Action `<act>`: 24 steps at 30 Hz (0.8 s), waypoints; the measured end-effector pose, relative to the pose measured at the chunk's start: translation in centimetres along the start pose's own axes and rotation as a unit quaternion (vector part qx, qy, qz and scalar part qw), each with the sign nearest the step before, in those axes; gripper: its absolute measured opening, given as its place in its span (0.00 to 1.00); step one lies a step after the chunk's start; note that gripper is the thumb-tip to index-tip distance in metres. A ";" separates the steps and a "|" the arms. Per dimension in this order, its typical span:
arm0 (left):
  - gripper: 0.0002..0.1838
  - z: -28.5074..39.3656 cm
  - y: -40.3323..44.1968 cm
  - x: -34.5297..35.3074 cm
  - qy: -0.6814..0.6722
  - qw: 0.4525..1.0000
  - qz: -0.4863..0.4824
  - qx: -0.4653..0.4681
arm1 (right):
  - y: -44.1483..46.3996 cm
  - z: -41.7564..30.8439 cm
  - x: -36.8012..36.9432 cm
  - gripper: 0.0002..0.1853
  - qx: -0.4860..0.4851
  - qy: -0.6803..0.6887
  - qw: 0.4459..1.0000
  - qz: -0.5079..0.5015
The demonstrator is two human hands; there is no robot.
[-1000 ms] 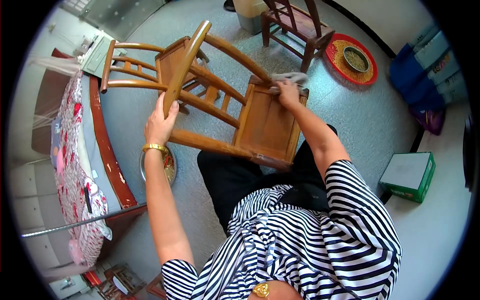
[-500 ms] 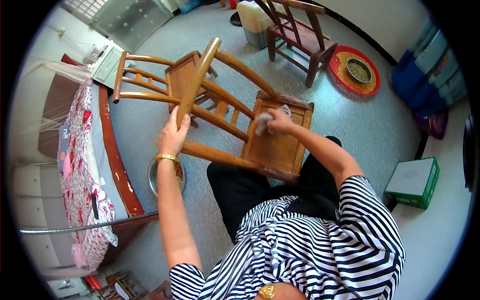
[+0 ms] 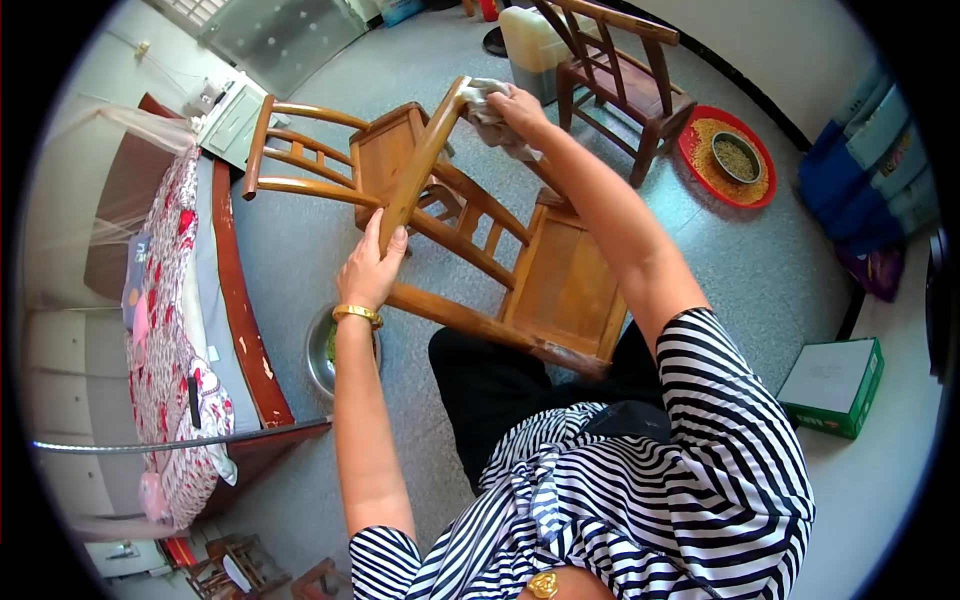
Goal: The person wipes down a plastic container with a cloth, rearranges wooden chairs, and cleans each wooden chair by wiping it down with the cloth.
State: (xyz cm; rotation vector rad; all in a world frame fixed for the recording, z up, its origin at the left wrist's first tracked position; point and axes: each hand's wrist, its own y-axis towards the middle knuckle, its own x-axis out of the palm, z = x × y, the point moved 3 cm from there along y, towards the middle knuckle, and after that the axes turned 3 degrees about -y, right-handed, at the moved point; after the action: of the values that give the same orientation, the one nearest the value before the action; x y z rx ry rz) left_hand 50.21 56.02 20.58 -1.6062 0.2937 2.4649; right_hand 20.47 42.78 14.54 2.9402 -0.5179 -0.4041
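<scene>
A wooden chair [image 3: 565, 270] stands close in front of me, its seat between my knees and its backrest toward the left. My left hand [image 3: 370, 268] is closed around the near end of the chair's top rail. In my right hand [image 3: 515, 112] is a bunched greyish cloth [image 3: 488, 105], pressed against the far end of that same rail. My right forearm passes over part of the seat and the far back post. Just beyond the rail stands a second wooden chair [image 3: 385, 155].
A metal basin [image 3: 318, 355] sits on the floor left of my knee. Beyond are a darker chair [image 3: 625, 85], a plastic container [image 3: 535, 50] and a red tray [image 3: 765, 180] of grain holding a bowl [image 3: 737, 158]. A bed [image 3: 235, 290] lies left; a green box [image 3: 835, 385] lies right.
My right hand has moved the cloth from the chair seat up to the far end of the top rail. My left hand still grips the rail. The view has shifted slightly.
</scene>
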 end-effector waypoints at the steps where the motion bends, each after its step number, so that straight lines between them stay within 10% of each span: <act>1: 0.35 0.2 -0.1 -0.1 0.002 1.000 0.000 0.002 | 0.7 1.7 -0.3 0.23 0.007 -0.019 1.000 -0.016; 14: 0.37 2.1 0.2 -0.2 0.045 0.999 -0.005 -0.030 | -10.6 19.2 -6.4 0.21 0.207 -0.329 0.921 0.019; 18: 0.38 3.8 2.0 0.0 0.034 0.999 0.001 0.006 | -16.5 18.6 -4.9 0.18 0.070 -0.500 0.863 -0.020; 24: 0.39 9.9 4.7 -0.7 0.037 0.994 -0.027 0.101 | -21.8 16.7 -7.2 0.25 0.158 -0.424 0.892 0.011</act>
State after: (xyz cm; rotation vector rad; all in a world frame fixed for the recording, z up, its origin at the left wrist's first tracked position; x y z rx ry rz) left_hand 40.54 54.12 25.48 -1.6009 0.4874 2.2572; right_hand 16.19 64.35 -3.41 2.8942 -0.7470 -1.7789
